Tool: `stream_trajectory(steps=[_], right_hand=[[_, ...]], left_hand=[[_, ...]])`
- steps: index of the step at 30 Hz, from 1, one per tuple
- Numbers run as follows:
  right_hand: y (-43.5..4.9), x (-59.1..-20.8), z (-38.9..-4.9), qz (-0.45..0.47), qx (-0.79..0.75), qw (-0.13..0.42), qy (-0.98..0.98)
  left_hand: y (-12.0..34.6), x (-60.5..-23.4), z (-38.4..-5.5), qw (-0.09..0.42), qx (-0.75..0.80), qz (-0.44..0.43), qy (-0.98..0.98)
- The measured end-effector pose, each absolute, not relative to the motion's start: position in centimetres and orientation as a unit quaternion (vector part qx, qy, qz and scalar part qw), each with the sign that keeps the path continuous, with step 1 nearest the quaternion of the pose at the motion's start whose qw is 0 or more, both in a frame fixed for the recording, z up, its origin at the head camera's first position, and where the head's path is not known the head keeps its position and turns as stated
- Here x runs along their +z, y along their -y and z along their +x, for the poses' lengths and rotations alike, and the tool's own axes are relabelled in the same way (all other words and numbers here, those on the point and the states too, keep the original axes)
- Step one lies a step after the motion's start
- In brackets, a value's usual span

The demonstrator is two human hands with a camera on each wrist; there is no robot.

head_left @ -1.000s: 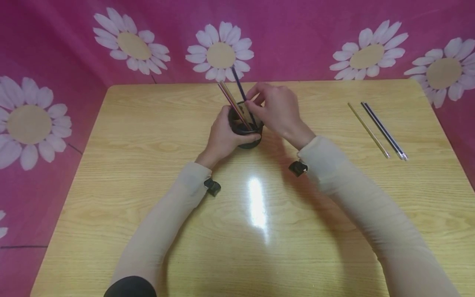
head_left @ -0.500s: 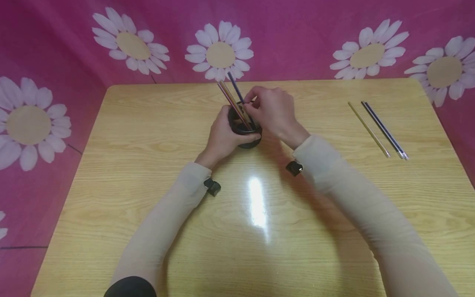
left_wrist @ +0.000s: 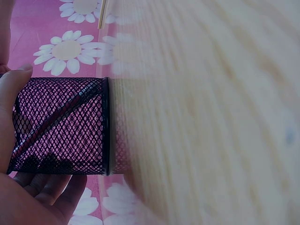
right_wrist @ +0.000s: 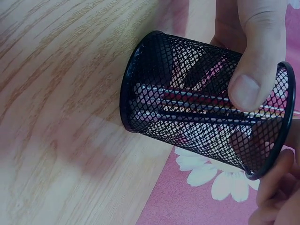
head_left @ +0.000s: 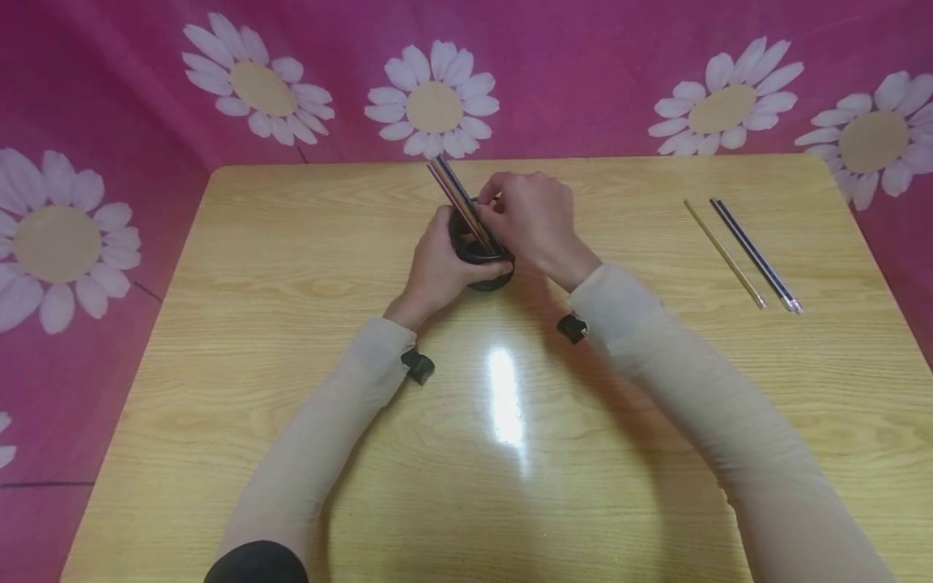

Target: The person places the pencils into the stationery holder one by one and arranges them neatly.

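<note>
My left hand [head_left: 435, 263] wraps round a black mesh pencil cup [head_left: 492, 283] near the table's far edge, thumb across its near side. Seen from the right wrist, that thumb [right_wrist: 251, 70] presses the mesh wall, and several pencils with metal-capped ends down show through it. In the head view, reddish and yellowish pencils [head_left: 440, 176] lean out leftward. My right hand [head_left: 538, 219] is at the cup's rim, its thumb and index finger pinching a dark pencil [head_left: 448, 172] that leans beside the others. The right fingers [right_wrist: 274, 185] partly hide behind the rim in the right wrist view.
On the right of the wooden table [head_left: 291, 267] lie a yellow pencil [head_left: 725, 254] and two dark pencils [head_left: 755, 254] side by side. A pink cloth [head_left: 568, 73] with white daisies hangs behind the table's back edge.
The dark pencil has slid lower into the cup and tilted left against the others. My right hand has moved slightly left and down with it, while the left hand keeps its place.
</note>
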State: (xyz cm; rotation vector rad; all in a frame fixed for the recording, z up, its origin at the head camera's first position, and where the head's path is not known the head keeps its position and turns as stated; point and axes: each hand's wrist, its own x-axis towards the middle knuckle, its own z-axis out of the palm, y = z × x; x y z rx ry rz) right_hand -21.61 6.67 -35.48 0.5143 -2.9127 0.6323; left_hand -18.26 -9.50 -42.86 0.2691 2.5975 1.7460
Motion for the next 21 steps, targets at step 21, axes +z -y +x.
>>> stream_trajectory(steps=[21], right_hand=[[-11.9,-34.1,-20.2,0.155,0.324,0.12,0.925]], left_hand=[[9.4,-42.9,-18.2,0.003,0.565,0.091,-0.82]])
